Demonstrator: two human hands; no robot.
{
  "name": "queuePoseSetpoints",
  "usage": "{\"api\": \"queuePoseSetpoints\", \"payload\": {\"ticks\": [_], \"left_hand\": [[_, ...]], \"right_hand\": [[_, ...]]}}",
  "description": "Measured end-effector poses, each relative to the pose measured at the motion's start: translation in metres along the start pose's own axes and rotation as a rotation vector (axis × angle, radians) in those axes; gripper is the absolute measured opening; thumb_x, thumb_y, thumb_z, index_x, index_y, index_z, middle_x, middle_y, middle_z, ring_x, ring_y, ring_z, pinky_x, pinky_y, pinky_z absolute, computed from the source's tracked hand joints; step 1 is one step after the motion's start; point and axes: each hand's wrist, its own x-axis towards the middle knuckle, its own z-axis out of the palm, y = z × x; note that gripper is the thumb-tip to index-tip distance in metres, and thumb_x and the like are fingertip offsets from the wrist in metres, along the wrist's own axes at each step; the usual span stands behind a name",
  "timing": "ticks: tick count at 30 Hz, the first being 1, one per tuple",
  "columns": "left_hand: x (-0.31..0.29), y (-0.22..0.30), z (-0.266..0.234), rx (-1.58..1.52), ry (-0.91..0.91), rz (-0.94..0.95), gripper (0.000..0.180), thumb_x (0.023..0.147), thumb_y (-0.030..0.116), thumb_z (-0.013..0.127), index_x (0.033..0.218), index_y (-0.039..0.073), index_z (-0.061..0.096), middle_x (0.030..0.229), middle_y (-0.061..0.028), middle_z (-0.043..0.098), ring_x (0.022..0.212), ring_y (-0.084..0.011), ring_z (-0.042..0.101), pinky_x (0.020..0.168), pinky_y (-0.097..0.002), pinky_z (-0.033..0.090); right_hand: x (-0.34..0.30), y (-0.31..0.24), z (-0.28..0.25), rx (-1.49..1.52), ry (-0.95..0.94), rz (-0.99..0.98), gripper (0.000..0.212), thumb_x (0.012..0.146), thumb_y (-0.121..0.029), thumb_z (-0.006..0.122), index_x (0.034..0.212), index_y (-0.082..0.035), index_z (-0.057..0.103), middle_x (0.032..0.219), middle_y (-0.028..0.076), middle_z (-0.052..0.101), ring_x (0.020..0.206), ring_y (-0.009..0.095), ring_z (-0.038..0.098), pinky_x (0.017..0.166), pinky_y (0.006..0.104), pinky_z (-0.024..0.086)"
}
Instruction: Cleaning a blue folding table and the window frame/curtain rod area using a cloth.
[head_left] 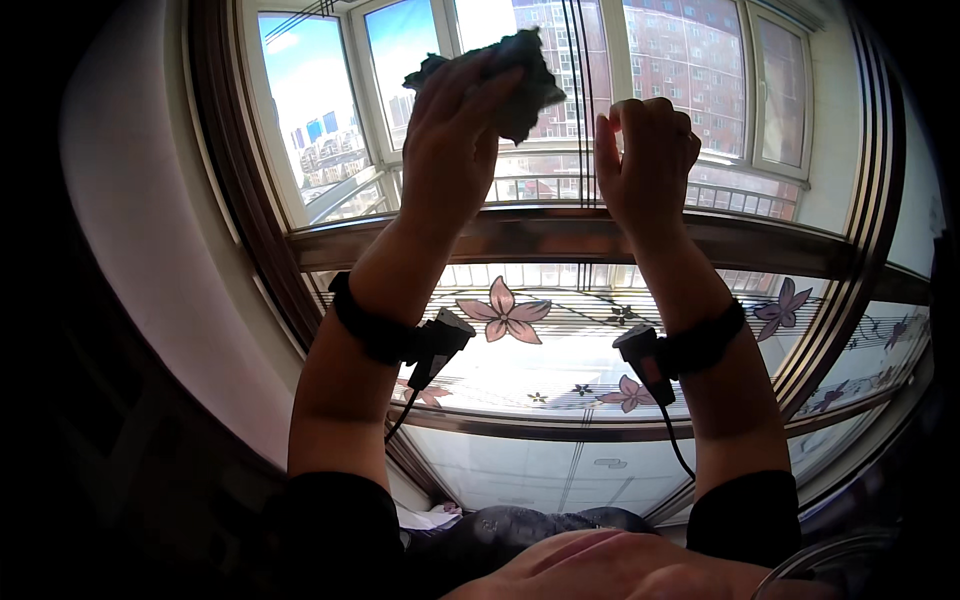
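Observation:
High on the glass pane of a sliding door [530, 180], my left hand [447, 140] has its fingers laid over a dark, crumpled cloth [530, 90]. The cloth's ragged edges stick out above and to the right of the fingers. My right hand [648, 160] is raised beside it at about the same height. Its fingers are curled in, the thumb stands a little apart, and nothing shows in it. Whether its knuckles touch the glass I cannot tell. Both arms are stretched up in front of me.
A brown crossbar [560, 236] divides the door. Below it is a panel with pink flower patterns [503, 312]. Black wrist straps carry small cabled devices [440, 340] on both forearms. A pale wall [150, 200] stands at left; beyond the glass are balcony windows [690, 80].

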Motion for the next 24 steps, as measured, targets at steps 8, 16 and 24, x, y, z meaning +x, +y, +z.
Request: {"api": "queuePoseSetpoints", "payload": {"ticks": [8,16,24], "left_hand": [[0.047,-0.005,0.004,0.291,0.195,0.046,0.033,0.088,0.01,0.055,0.121,0.003,0.057,0.127,-0.0188,0.051,0.114,-0.0391,0.047,0.098,-0.0497,0.036],[0.023,0.015,0.027,0.246,0.101,0.057,0.04,0.082,0.019,0.067,0.121,0.017,0.059,0.133,-0.0126,0.048,0.12,-0.0411,0.043,0.099,-0.0533,0.037],[0.027,-0.078,-0.04,0.184,0.401,0.04,0.033,0.081,0.001,0.064,0.111,0.011,0.064,0.112,-0.0107,0.058,0.104,-0.0324,0.054,0.089,-0.0449,0.046]], "right_hand": [[0.0,0.002,-0.004,-0.062,-0.014,-0.026,0.016,0.081,-0.016,0.065,0.088,-0.013,0.051,0.086,0.006,0.047,0.084,0.027,0.05,0.075,0.0404,0.035],[0.007,-0.008,-0.005,-0.086,-0.033,-0.024,0.012,0.082,-0.016,0.064,0.087,-0.013,0.053,0.083,0.005,0.05,0.083,0.026,0.052,0.075,0.0403,0.036],[0.004,-0.003,-0.008,-0.122,-0.054,-0.003,0.009,0.083,-0.016,0.061,0.083,-0.011,0.054,0.081,0.006,0.051,0.082,0.027,0.052,0.073,0.0421,0.037]]}}
